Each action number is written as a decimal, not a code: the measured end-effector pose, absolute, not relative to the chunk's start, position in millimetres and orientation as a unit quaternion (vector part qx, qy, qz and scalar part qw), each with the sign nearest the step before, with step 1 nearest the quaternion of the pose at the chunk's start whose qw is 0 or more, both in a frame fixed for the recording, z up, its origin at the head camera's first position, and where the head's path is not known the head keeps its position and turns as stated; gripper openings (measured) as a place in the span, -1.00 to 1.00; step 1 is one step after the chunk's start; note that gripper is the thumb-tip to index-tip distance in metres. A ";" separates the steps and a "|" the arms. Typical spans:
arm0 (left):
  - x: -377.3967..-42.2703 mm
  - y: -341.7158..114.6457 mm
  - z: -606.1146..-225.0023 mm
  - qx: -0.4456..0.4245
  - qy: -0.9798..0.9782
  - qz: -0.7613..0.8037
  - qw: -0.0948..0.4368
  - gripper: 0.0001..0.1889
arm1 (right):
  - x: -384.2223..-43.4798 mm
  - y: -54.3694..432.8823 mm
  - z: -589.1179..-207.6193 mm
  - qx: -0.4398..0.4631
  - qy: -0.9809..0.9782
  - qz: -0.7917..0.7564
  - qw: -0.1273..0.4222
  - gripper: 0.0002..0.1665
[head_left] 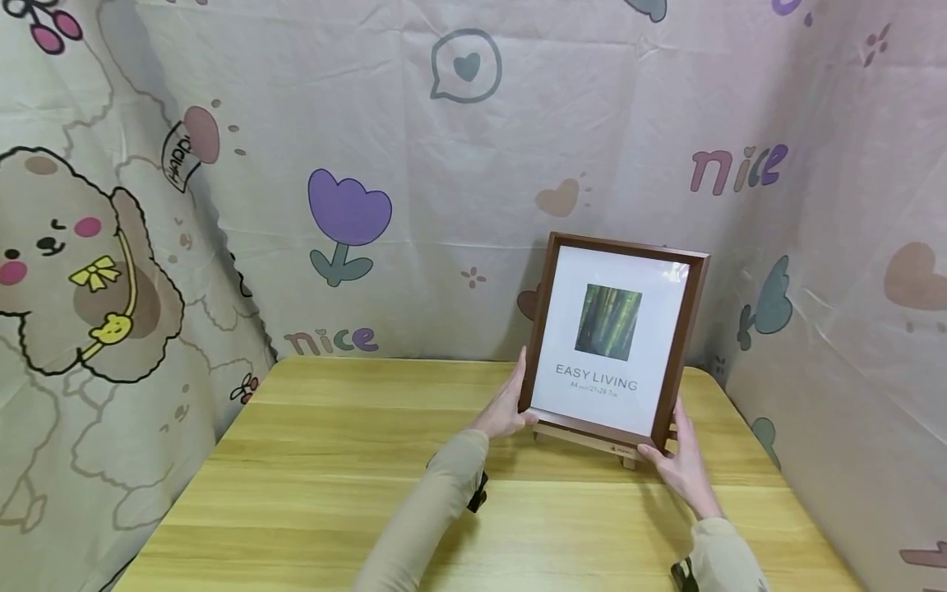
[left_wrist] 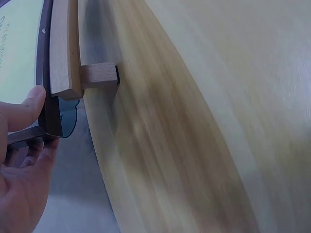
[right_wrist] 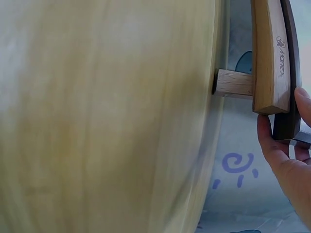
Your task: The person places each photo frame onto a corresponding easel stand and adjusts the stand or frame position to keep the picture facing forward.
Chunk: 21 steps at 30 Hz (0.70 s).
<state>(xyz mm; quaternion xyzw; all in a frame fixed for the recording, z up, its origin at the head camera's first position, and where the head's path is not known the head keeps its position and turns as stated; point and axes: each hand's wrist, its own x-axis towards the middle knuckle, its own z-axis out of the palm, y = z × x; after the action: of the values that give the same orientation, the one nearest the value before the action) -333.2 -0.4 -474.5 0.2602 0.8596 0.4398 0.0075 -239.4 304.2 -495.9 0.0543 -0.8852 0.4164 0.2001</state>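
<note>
A brown picture frame (head_left: 610,333) with a white "EASY LIVING" print stands upright, tilted slightly, on the ledge of a small wooden easel (head_left: 584,441). At its lower left corner my left hand (head_left: 505,409) grips the frame. The left wrist view shows that thumb (left_wrist: 34,103) on the front edge and the other fingers around the side. My right hand (head_left: 684,469) holds the lower right corner. In the right wrist view a finger of it touches the end of the easel's ledge (right_wrist: 270,63). Most of the easel is hidden behind the frame.
The easel stands on a light wooden table (head_left: 355,485), toward its back right. Behind and to both sides hangs a pale printed cloth (head_left: 444,181) with cartoon figures, flowers and words. A dark band shows at each wrist.
</note>
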 end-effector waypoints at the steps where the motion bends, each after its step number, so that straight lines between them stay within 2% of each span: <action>1: -332.8 -0.6 -474.9 0.250 0.859 0.447 0.015 0.30 | -239.2 304.4 -495.8 0.053 -0.886 0.416 0.199 0.31; 4: -331.4 -1.6 -478.0 0.224 0.851 0.474 0.041 0.20 | -238.3 305.0 -495.3 0.048 -0.891 0.409 0.192 0.16; 8: -328.9 -3.2 -484.2 0.222 0.849 0.477 0.062 -0.04 | -237.2 305.7 -495.0 0.033 -0.899 0.400 0.173 -0.03; 12: -326.8 -4.1 -489.2 0.226 0.855 0.460 0.072 -0.12 | -237.6 305.4 -494.8 0.023 -0.895 0.418 0.151 -0.03; 21: -327.7 -4.2 -493.1 0.212 0.853 0.468 0.087 -0.11 | -235.1 301.4 -493.4 0.009 -0.884 0.450 0.125 0.07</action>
<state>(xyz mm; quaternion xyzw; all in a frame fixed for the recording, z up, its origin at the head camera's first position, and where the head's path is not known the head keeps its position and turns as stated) -327.7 -4.2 -493.1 0.2124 0.8534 0.4681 0.0868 -235.1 301.4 -493.4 0.0088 -0.8840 0.4503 0.1253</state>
